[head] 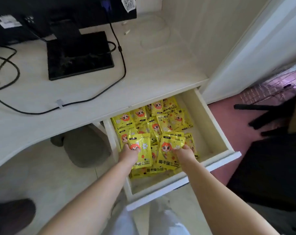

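**Two hands in the open drawer [210,122], one yellow packet each**

The left hand [128,154] grips the left packet [142,150] by its left side, fingers curled onto the printed front. The right hand [184,152] grips the right packet [169,150] at its right edge in the same way. The two packets are just beside each other, raised and tilted above the pile of packets [171,116], near the drawer's front edge and towards its left side. The pile fills the left and middle of the drawer from back wall to front, while a strip of drawer floor along the right wall is bare. The drawer stands pulled out from under the front edge of the white table [152,68], near its right corner. On the table, a black monitor stand [79,56] sits towards the back, and a black cable [122,65] loops past it to the front edge.
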